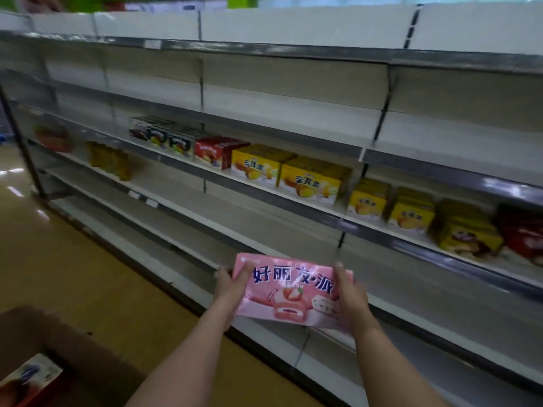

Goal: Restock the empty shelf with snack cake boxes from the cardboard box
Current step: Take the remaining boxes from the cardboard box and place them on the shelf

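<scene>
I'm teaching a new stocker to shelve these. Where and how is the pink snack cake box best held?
By its two short ends, one hand from each side, as now: the left hand grips the left end and the right hand the right end of the pink snack cake box. It is wide, flat and thin, so end grips probably keep it level with its printed face visible.

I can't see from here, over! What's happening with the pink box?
Left hand and right hand grip pink box. Held before shelf, not placed. Nothing blocking.
</scene>
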